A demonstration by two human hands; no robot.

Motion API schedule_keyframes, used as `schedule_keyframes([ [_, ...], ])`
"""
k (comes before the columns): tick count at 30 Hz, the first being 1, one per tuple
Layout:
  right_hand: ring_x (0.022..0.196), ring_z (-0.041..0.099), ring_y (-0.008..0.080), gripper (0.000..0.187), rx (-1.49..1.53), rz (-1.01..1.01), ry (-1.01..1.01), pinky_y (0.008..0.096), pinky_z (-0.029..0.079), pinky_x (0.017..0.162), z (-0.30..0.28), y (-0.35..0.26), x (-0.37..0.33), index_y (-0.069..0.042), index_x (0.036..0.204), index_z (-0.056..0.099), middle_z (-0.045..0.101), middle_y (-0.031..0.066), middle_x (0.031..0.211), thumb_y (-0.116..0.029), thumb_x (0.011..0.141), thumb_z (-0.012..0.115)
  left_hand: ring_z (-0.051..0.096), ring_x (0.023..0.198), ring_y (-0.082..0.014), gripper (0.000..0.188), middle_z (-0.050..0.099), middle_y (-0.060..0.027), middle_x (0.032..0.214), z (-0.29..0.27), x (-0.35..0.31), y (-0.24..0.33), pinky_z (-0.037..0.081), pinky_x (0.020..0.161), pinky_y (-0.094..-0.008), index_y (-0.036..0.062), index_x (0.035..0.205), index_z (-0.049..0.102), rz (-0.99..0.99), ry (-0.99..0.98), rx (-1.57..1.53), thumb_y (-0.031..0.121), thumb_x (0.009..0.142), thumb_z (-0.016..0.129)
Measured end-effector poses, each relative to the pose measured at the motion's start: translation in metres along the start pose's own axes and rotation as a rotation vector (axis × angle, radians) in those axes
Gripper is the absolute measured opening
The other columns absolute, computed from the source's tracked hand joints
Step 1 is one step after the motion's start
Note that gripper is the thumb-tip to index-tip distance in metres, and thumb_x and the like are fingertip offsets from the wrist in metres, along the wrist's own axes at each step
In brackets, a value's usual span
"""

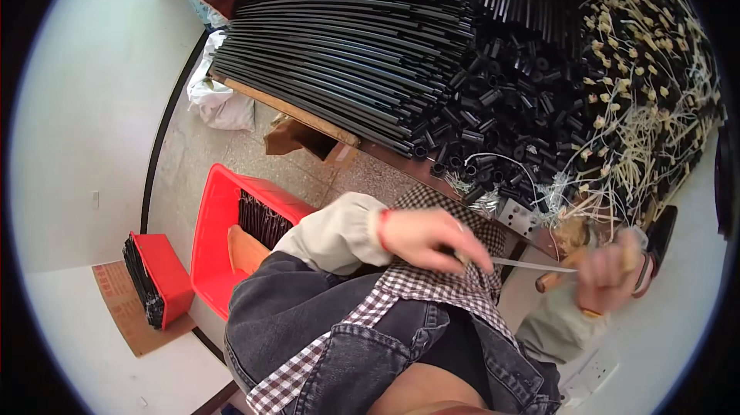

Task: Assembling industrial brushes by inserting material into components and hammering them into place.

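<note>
My left hand (432, 239) is over the checked apron (439, 284) on my lap, its fingers closed in a pinch around one end of a thin pale strip (532, 265). Straight across to the right runs the strip, and it meets my right hand (613, 272). That hand is smeared by motion; its fingers look curled around the strip's other end, near something yellowish. Whether the strip is a cord or a flat band I cannot make out. A wooden handle (549, 282) shows just left of my right hand.
Long black tubes (331, 37) lie stacked on the table, beside a heap of short black tube pieces (509, 107). Pale wires with small cream ends (640, 91) pile up at right. A white power strip (518, 217) sits near the edge. Red bins (204, 222) stand at left.
</note>
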State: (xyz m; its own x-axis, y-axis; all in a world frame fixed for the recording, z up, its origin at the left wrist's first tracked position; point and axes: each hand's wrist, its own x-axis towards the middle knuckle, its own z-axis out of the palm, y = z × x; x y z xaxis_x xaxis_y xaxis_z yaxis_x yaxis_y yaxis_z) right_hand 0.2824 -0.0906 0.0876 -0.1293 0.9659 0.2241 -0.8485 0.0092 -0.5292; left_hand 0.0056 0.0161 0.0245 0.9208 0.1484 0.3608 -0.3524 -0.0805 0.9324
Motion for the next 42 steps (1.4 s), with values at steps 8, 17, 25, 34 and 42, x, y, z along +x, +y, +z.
schedule_keyframes([
  [8, 0.052, 0.054, 0.0206, 0.016, -1.552, -0.128, 0.168, 0.0264, 0.041, 0.05, 0.031, 0.108, 0.039, -0.007, 0.091, 0.06, 0.062, 0.0042, 0.071, -0.002, 0.076, 0.057, 0.053, 0.071, -0.0203, 0.039, 0.059, -0.0113, 0.096, 0.003, 0.02, 0.018, 0.044, 0.066, -0.0285, 0.0003, 0.123, 0.051, -0.197, 0.6, 0.26, 0.002, 0.084, 0.052],
  [17, 0.048, 0.038, 0.008, 0.005, -1.421, 0.044, 0.396, 0.021, 0.03, 0.045, 0.017, 0.078, 0.029, -0.004, 0.078, 0.057, 0.055, -0.0004, 0.063, -0.001, 0.076, 0.061, 0.05, 0.054, -0.0169, 0.027, 0.06, -0.0059, 0.074, -0.008, 0.029, -0.003, 0.041, 0.051, -0.0238, -0.0004, 0.106, 0.062, -0.137, 0.415, 0.467, 0.003, 0.08, 0.056],
  [25, 0.05, 0.036, 0.0053, 0.007, -1.0, 0.169, 0.378, 0.019, 0.029, 0.047, 0.027, 0.06, 0.027, -0.003, 0.072, 0.056, 0.053, -0.0012, 0.062, -0.002, 0.076, 0.062, 0.05, 0.051, -0.0179, 0.015, 0.059, -0.0058, 0.07, 0.0, 0.045, 0.015, 0.041, 0.048, -0.0255, 0.0024, 0.092, 0.063, 0.098, 0.41, 0.184, 0.003, 0.077, 0.062],
  [34, 0.062, 0.052, 0.0169, 0.03, -1.625, -0.025, -0.141, 0.0231, 0.042, 0.057, 0.028, 0.045, 0.039, -0.004, 0.096, 0.062, 0.06, 0.0039, 0.08, -0.006, 0.067, 0.066, 0.051, 0.05, -0.0202, 0.027, 0.06, -0.0053, 0.069, -0.004, 0.034, 0.017, 0.045, 0.051, -0.0299, 0.0026, 0.083, 0.057, -0.272, 0.14, 0.313, 0.019, 0.072, 0.076],
  [42, 0.059, 0.056, 0.0167, 0.031, -1.385, 0.055, -0.146, 0.0233, 0.045, 0.055, 0.025, 0.071, 0.021, -0.002, 0.098, 0.064, 0.063, 0.0047, 0.077, 0.001, 0.067, 0.066, 0.058, 0.076, -0.0242, 0.035, 0.063, -0.0086, 0.09, -0.05, 0.007, 0.038, 0.048, 0.067, -0.0329, 0.0036, 0.097, 0.062, -0.21, 0.115, 0.52, 0.017, 0.069, 0.076],
])
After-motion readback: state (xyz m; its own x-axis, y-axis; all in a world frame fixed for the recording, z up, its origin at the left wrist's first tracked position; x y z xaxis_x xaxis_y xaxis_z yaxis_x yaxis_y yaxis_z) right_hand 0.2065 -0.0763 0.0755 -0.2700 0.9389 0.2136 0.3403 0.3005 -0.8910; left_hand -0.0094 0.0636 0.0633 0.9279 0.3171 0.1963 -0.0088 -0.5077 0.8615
